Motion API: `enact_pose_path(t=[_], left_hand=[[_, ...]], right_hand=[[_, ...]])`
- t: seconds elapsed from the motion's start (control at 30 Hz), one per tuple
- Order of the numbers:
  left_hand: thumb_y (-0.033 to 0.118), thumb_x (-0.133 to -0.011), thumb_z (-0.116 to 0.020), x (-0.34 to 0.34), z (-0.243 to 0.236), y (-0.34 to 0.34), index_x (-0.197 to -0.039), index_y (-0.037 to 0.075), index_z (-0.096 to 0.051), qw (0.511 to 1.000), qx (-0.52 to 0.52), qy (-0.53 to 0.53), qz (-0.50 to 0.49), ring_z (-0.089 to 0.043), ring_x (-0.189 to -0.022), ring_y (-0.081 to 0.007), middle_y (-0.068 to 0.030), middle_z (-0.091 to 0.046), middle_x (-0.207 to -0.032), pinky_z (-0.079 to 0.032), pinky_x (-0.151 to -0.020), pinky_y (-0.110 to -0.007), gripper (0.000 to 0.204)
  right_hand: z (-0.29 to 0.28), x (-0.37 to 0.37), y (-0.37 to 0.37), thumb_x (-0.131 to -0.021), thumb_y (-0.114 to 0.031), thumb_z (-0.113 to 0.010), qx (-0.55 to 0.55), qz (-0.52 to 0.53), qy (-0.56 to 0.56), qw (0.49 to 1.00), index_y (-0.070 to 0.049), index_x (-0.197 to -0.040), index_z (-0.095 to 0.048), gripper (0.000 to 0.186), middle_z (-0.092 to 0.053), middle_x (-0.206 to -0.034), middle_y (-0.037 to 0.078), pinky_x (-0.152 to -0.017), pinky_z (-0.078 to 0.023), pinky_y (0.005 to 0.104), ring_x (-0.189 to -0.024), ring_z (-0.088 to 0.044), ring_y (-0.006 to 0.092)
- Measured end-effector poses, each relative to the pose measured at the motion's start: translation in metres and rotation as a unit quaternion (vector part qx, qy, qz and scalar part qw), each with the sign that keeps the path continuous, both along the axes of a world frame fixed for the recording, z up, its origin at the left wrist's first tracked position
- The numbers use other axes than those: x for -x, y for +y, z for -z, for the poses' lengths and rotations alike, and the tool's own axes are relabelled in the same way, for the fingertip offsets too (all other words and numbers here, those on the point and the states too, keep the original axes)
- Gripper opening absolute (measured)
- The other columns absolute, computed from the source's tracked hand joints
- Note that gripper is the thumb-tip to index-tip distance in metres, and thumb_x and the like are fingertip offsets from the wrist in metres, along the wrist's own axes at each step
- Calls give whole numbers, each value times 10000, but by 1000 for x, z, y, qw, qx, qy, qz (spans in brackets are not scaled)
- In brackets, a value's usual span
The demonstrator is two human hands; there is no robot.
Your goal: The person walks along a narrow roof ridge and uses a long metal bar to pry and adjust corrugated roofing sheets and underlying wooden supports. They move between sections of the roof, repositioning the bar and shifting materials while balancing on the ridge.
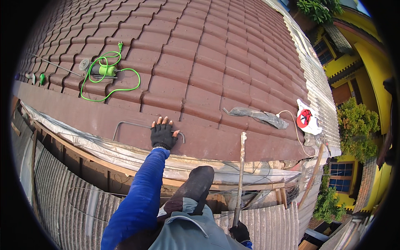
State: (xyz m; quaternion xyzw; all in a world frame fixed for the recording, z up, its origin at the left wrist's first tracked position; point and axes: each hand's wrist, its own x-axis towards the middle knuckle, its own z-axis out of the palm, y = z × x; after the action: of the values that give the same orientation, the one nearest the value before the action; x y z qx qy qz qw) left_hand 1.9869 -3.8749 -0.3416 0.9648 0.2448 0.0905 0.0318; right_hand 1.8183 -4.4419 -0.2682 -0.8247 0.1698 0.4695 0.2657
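My left hand (163, 135), in a black fingerless glove, lies spread on the brown metal flashing (212, 143) at the roof's edge, over a bent metal rod (127, 122). At the lower edge, my gloved right hand (239, 233) grips a long, weathered pale pole (240, 179), whose upper end reaches the flashing. On the brown roof tiles (175, 50) at the upper left lies a green angle grinder (107, 70) with a looped green cord. Toward the right lie a grey plastic piece (254, 113) and a white bag (313, 124) with a red, round item (304, 119) on it.
Below the eave are white sheeting (83, 135), wooden beams (275, 184) and corrugated sheets (75, 196). A corrugated strip (329, 116) runs down the roof's right side, with a wooden stick (311, 175) lower down. Beyond stand a yellow building (348, 71) and leafy plants (354, 125).
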Motion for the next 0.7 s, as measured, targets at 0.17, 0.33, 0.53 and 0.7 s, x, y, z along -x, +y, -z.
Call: enact_pose_path(t=[0.17, 0.33, 0.53, 0.7], left_hand=[[515, -864, -542, 0, -4, -2, -1273, 123, -591, 999, 43, 1, -2, -280, -1419, -301, -98, -445, -1446, -143, -1168, -520, 568], [519, -863, -535, 1, -12, -4, -1291, 116, -582, 998, 60, 6, -2, -256, -1432, -306, -107, -427, -1464, -118, -1177, -519, 590], [532, -879, -501, 3, -8, 0, -1322, 118, -568, 997, 80, 13, 1, -233, -1444, -314, -107, -402, -1490, -95, -1180, -526, 610], [541, -897, -464, 5, -2, 4, -1336, 112, -556, 996, 92, 8, 13, -217, -1450, -317, -108, -387, -1504, -84, -1178, -534, 621]], right_hand=[[24, 8, -4, -915, -157, -534, -11, -197, -255, 947, 12, -1197, -553, 330, -597, -733, 30, -545, -462, 243, -632, -571, 92], [20, -39, 38, -899, -152, -543, 29, -58, -140, 988, 1, -1151, -552, 296, -589, -710, 32, -529, -460, 253, -608, -569, 104], [-4, -71, 79, -879, -145, -555, 44, -18, -125, 991, -11, -1096, -552, 255, -578, -684, 35, -510, -458, 265, -578, -565, 118], [-15, -78, 108, -863, -139, -565, 48, -1, -134, 990, -22, -1050, -552, 221, -570, -662, 37, -494, -456, 275, -553, -562, 129]])
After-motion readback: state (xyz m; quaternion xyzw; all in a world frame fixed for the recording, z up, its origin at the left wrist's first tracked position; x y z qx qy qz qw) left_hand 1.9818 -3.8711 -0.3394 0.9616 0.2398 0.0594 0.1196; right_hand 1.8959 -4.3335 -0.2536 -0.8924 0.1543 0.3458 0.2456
